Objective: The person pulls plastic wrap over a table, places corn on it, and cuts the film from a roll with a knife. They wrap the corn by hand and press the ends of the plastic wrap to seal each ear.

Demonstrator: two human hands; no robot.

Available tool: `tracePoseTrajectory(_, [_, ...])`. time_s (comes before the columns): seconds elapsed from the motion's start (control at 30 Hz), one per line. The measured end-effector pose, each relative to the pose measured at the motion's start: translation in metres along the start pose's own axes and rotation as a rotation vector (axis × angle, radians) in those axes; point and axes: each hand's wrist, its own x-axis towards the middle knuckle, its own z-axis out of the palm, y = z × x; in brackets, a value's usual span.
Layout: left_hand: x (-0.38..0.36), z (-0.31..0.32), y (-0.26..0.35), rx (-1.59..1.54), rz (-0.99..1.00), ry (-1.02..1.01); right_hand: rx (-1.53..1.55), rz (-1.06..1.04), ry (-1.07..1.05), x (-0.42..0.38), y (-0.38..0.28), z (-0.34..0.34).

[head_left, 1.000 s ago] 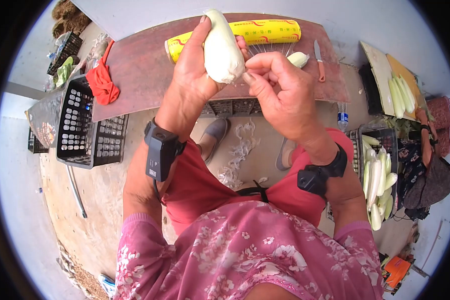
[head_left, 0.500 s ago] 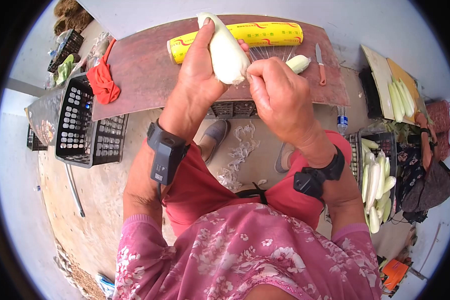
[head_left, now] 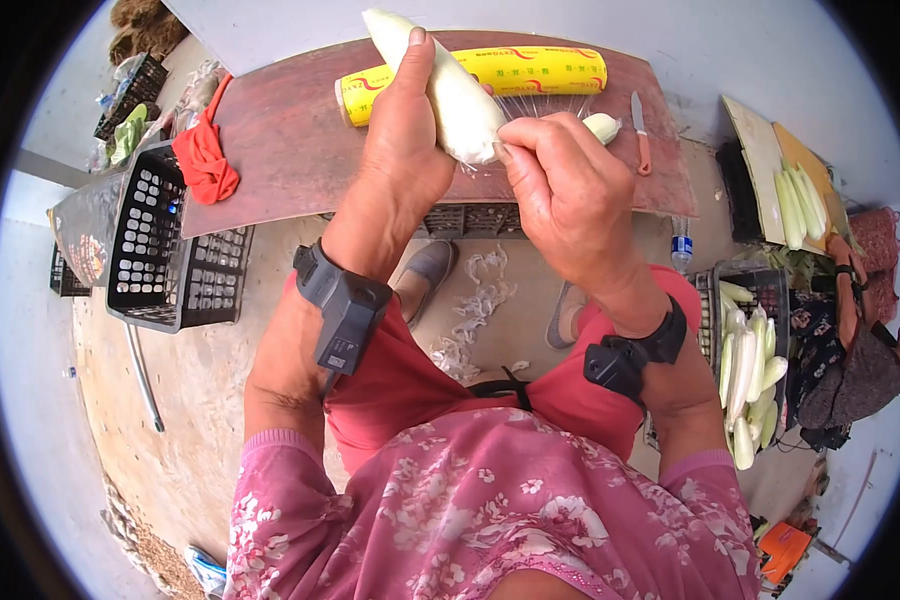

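Note:
My left hand [head_left: 407,140] is closed around a pale zucchini [head_left: 467,112], its thumb lying along the top side. Clear plastic film clings to the zucchini and crumples at its lower end. There my right hand [head_left: 570,190] pinches at the film, fingertips close against the zucchini's tip; the bit between them is mostly hidden. Behind both hands, a yellow printed roll of cling film [head_left: 540,68] lies across the table, with a clear sheet drawn out from it. Another pale zucchini [head_left: 601,127] rests by that sheet, partly covered by my right hand.
On the reddish table [head_left: 280,130] lie a knife [head_left: 641,135] at right and a red cloth [head_left: 205,160] at left. A black crate [head_left: 175,250] stands left; a crate of zucchini [head_left: 750,375] stands right. More zucchini [head_left: 800,205] lie on a board. A bottle [head_left: 681,248] stands beside the table.
The held zucchini has tilted further, its upper end swinging left. My right hand has shifted slightly right, still pinching at the lower end.

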Motion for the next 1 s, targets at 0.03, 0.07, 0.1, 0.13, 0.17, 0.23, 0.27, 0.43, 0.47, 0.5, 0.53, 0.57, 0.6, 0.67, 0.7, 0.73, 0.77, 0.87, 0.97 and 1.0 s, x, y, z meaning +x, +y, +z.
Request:
tracePoseTrajectory(0.03, [0.0,0.0,-0.001,0.009,-0.002,-0.003,-0.011,0.002,-0.001,0.0,0.001,0.001])
tracePoseTrajectory(0.07, [0.0,0.0,-0.002,0.018,-0.006,-0.007,-0.022,0.005,-0.001,-0.001,0.0,0.002])
tracePoseTrajectory(0.1, [0.001,-0.001,-0.003,0.027,-0.008,-0.01,-0.033,0.008,-0.002,-0.002,0.0,0.003])
tracePoseTrajectory(0.13, [0.001,-0.001,-0.003,0.045,-0.004,-0.01,-0.035,0.016,0.0,-0.002,0.0,0.004])
tracePoseTrajectory(0.17, [0.001,-0.002,-0.003,0.063,0.002,-0.009,-0.036,0.023,0.001,-0.002,0.001,0.005])
tracePoseTrajectory(0.23, [0.0,-0.002,-0.003,0.087,0.024,0.001,-0.044,0.032,-0.008,-0.003,0.0,0.006])
tracePoseTrajectory(0.27, [-0.001,0.0,-0.003,0.095,0.041,0.009,-0.051,0.033,-0.019,-0.004,0.001,0.005])
tracePoseTrajectory(0.43, [0.006,-0.007,-0.008,0.15,0.086,-0.014,-0.069,0.039,-0.062,-0.004,0.003,0.003])
tracePoseTrajectory(0.47, [0.006,-0.007,-0.008,0.164,0.087,-0.01,-0.07,0.051,-0.073,-0.004,0.002,0.002])
tracePoseTrajectory(0.5, [0.006,-0.007,-0.008,0.179,0.087,-0.005,-0.07,0.064,-0.084,-0.003,0.001,0.001])
tracePoseTrajectory(0.53, [0.006,-0.007,-0.009,0.184,0.08,-0.01,-0.077,0.064,-0.095,-0.003,0.001,0.0])
tracePoseTrajectory(0.57, [0.007,-0.008,-0.01,0.189,0.075,-0.015,-0.084,0.063,-0.106,-0.002,0.002,0.0])
tracePoseTrajectory(0.6, [0.007,-0.009,-0.01,0.193,0.069,-0.02,-0.09,0.061,-0.117,-0.002,0.002,0.0])
tracePoseTrajectory(0.67, [0.007,-0.009,-0.01,0.155,0.048,-0.029,-0.108,0.04,-0.134,-0.002,0.003,-0.001])
tracePoseTrajectory(0.7, [0.007,-0.009,-0.01,0.137,0.038,-0.033,-0.116,0.029,-0.142,-0.003,0.004,-0.001])
tracePoseTrajectory(0.73, [0.008,-0.009,-0.01,0.137,0.028,-0.018,-0.116,0.021,-0.155,-0.003,0.004,-0.001])
tracePoseTrajectory(0.77, [0.008,-0.009,-0.01,0.136,0.018,-0.003,-0.117,0.013,-0.168,-0.004,0.004,-0.001])
tracePoseTrajectory(0.87, [0.007,-0.008,-0.01,0.125,-0.008,0.015,-0.14,0.001,-0.199,-0.006,0.005,-0.001])
tracePoseTrajectory(0.97, [0.007,-0.01,-0.008,0.123,-0.071,-0.01,-0.165,-0.016,-0.222,-0.007,0.005,-0.002])
tracePoseTrajectory(1.0, [0.007,-0.011,-0.007,0.126,-0.099,-0.024,-0.173,-0.023,-0.228,-0.007,0.005,-0.002])
